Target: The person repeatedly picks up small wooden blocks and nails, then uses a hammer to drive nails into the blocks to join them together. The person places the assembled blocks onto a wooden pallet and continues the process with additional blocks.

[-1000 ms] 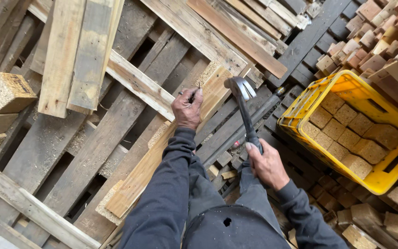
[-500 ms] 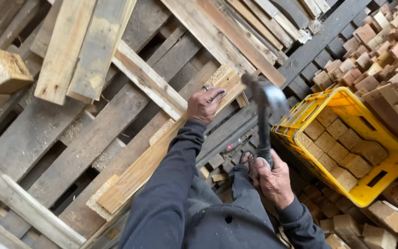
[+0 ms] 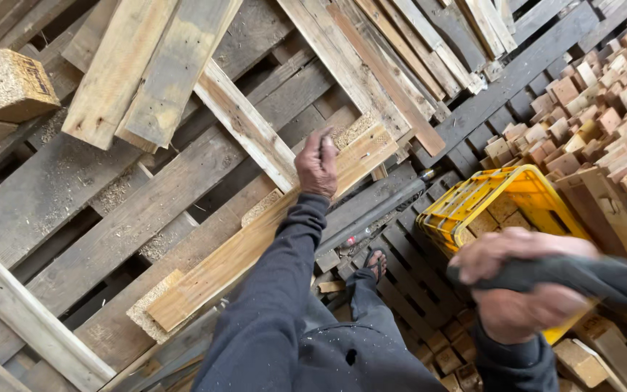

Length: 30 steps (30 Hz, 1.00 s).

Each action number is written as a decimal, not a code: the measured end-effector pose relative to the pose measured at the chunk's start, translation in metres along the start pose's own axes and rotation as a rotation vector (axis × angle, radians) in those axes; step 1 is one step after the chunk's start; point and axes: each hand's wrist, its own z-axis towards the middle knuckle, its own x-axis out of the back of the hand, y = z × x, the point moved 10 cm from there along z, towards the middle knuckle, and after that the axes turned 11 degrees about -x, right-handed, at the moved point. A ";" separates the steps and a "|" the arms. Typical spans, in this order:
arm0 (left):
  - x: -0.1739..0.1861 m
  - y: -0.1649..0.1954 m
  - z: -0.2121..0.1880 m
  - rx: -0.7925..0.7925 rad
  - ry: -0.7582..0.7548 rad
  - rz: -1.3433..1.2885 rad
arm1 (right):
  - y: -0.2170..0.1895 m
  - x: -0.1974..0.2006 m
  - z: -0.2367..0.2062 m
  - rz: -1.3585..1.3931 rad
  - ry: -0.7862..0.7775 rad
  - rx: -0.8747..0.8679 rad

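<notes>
Hammer raised over rough pallet timber

Weathered grey pallets (image 3: 74,189) spread wide; a yellow plastic crate (image 3: 473,207) holds wood blocks. Left hand (image 3: 318,163) pinches something small against the pale plank (image 3: 255,247); right hand (image 3: 524,290) grips the blurred dark hammer handle (image 3: 582,276).

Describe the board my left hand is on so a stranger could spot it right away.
Start at the yellow crate on the right, then look left across the grey pallet slats. The pale plank runs diagonally under the left hand. It is fresher and lighter than its weathered neighbours.
</notes>
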 end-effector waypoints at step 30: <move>0.030 -0.011 0.016 0.165 0.282 0.103 | -0.019 0.015 -0.003 -0.384 0.469 0.083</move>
